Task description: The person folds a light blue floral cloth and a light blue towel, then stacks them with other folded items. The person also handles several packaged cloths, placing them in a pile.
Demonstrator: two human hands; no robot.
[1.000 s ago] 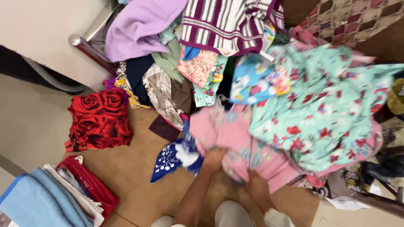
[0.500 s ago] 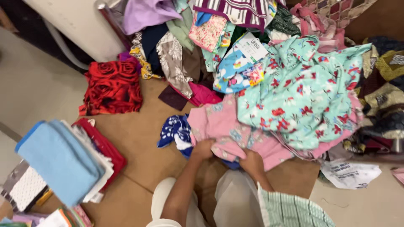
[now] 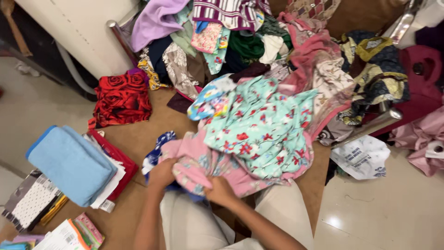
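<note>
Pink floral cloth (image 3: pixel 203 166) is bunching up between both hands at the near edge of the brown table (image 3: pixel 138 139), just in front of the person's lap. The left hand (image 3: pixel 162 173) is closing its fingers over the cloth's left end, and the right hand (image 3: pixel 219 190) is pinching a fold of it from below; the fingertips of both are sinking into the fabric and are hard to make out. A turquoise flowered garment (image 3: pixel 259 129) is lying across the pink cloth's far part, hiding how far it runs. A blue and white patterned piece (image 3: pixel 155 150) is peeking out just beside the left hand, mostly covered. Behind these, a heap of mixed clothes (image 3: pixel 222 41) is spilling over the table's back. A red rose-print bundle (image 3: pixel 121 98) is sitting apart on the left. Nearer, a folded light blue towel (image 3: pixel 69 162) is resting on a stack of folded pieces, with a red one (image 3: pixel 121 167) under it. A white printed bag (image 3: pixel 360 159) is lying on the floor to the right.
</note>
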